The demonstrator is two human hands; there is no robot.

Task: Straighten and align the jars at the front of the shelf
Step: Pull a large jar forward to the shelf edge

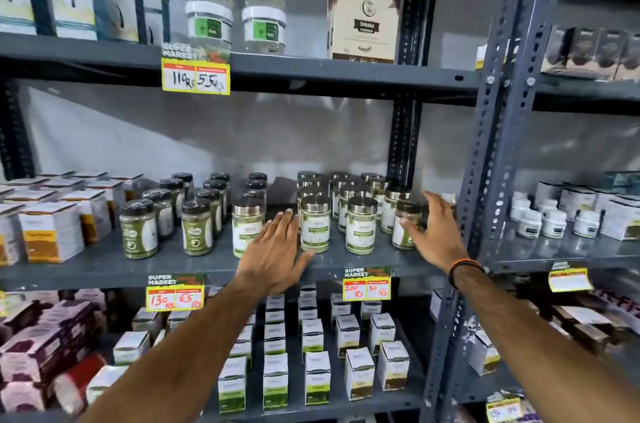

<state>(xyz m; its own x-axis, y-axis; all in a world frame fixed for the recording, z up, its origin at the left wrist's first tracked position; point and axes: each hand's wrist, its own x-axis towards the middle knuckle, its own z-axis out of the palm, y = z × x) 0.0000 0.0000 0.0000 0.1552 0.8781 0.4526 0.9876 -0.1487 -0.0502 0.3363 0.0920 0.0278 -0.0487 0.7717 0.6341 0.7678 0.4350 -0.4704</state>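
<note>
Currently we find the steel-lidded jars on the middle shelf front unevenly aligned. Left hand and right hand spread open beside them, gripping nothing; straightening remains outstanding.

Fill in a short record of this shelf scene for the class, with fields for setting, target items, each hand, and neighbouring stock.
setting: grey metal shop shelf with price tags on its front edge
target items: silver-lidded jars in rows on the middle shelf
left hand: open, fingers spread, in front of the leftmost front jar, holding nothing
right hand: open, at the rightmost front jar; contact unclear
neighbouring stock: black-lidded jars to the left, white boxes on the shelf below
</note>
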